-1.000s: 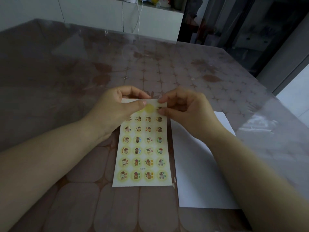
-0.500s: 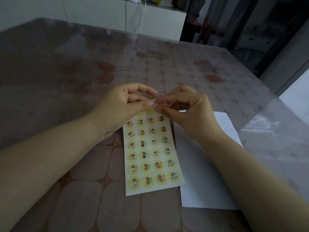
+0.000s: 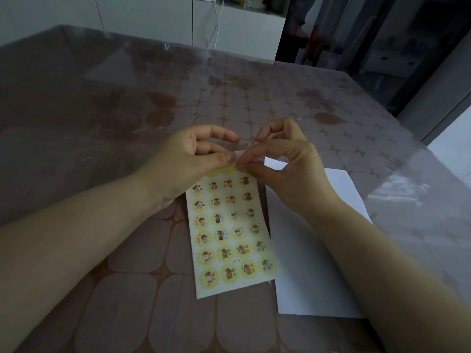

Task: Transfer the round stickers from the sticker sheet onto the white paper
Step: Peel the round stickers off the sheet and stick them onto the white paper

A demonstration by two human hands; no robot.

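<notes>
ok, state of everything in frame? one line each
sticker sheet: skewed, top end pinched by both hands, right edge along the paper.
round stickers: rows in place on the sheet; top row mostly hidden.
white paper: flat on the table, no stickers visible, partly under the right forearm.
left hand: pinches the sheet's top.
right hand: thumb and forefinger pinch the sheet's top edge.
table: under a clear cover.

Single head-worn wide-angle view, facing forward and down.
The camera is looking down from close behind both forearms, centring on the left hand (image 3: pixel 193 159) and right hand (image 3: pixel 285 161) meeting at the sticker sheet's (image 3: pixel 229 233) far end; the white paper (image 3: pixel 305 263) is lying beneath the right hand, and the table (image 3: pixel 102 110) is stretching beyond the fingertips toward white cabinets (image 3: pixel 153 19).
</notes>
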